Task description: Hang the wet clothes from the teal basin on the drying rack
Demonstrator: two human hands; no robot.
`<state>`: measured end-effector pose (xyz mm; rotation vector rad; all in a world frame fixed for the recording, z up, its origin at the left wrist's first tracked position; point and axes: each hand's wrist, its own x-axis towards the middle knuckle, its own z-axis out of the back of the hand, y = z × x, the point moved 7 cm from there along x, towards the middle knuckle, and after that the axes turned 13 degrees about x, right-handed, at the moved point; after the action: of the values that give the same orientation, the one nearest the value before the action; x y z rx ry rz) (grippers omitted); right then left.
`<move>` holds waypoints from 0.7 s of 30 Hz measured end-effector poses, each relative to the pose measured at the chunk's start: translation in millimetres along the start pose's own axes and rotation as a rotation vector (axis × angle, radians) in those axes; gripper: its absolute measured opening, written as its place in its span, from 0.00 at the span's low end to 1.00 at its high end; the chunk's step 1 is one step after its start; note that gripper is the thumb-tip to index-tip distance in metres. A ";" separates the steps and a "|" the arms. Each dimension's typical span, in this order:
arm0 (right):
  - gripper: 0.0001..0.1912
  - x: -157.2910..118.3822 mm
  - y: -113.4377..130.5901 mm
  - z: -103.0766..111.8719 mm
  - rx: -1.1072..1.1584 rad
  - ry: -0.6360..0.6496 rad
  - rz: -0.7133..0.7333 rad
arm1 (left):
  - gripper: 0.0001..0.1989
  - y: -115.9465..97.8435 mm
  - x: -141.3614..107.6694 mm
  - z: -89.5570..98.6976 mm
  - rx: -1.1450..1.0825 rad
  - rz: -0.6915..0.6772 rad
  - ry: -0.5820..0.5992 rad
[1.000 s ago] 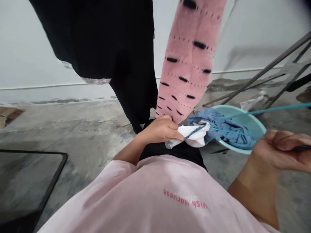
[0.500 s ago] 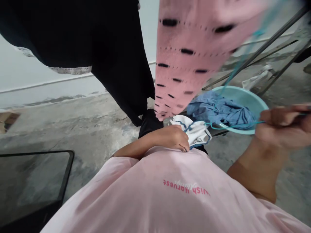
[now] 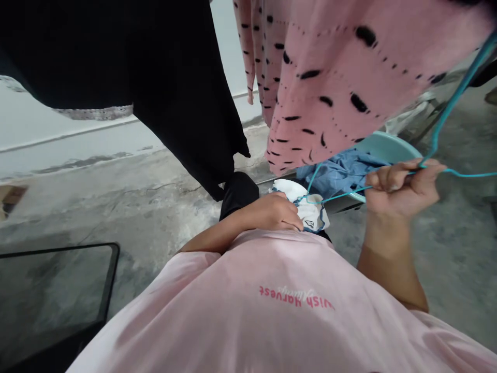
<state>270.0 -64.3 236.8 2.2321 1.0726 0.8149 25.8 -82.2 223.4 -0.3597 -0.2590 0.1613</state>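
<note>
Low in my lap, my left hand (image 3: 277,211) is closed on a white cloth (image 3: 295,189) with dark blue edging. A small printed mark shows near the cloth's lower edge. To the right, my right hand (image 3: 404,184) is raised and pinches a strand of turquoise yarn (image 3: 341,196). The yarn runs from the cloth to my right fingers, with a loop standing up near the cloth. More of it rises from my right hand to the upper right, and a piece trails off to the right. Whether a needle or hook is in my fingers, I cannot tell.
A pink garment with black dashes (image 3: 326,98) hangs in front, beside black hanging clothing (image 3: 174,93). Behind it stands a light turquoise basin (image 3: 396,146) holding blue cloth (image 3: 337,168). A black-rimmed frame (image 3: 112,259) is at lower left, a cardboard box (image 3: 11,199) at far left.
My right hand has moved left, nearer the cloth, and the yarn between them has slackened into a loop. The pink garment has swung and spread to the right, covering part of the basin.
</note>
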 end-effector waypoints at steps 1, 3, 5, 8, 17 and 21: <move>0.28 -2.1 -7.0 0.2 0.028 0.025 -0.005 | 0.11 2.2 -0.8 3.7 0.024 0.023 -0.046; 0.26 -6.1 -25.3 6.3 0.084 0.012 -0.068 | 0.13 5.9 -3.4 12.8 0.073 0.059 -0.145; 0.25 -8.7 -43.5 19.7 0.156 -0.080 -0.157 | 0.15 8.0 -7.7 23.9 0.106 0.075 -0.245; 0.31 -10.0 -58.2 45.1 0.361 -0.281 -0.221 | 0.19 10.2 -15.3 39.3 0.109 0.085 -0.369; 0.28 -10.2 -58.7 67.5 0.784 -0.365 -0.236 | 0.14 3.9 -18.0 38.5 0.146 0.002 -0.360; 0.20 -9.0 -48.2 48.4 0.132 -0.062 -0.185 | 0.17 4.6 -20.6 47.6 0.230 0.014 -0.434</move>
<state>275.8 -54.9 168.8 2.2077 1.3131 0.6085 -7.6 -66.5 260.2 -0.0942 -0.6601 0.2800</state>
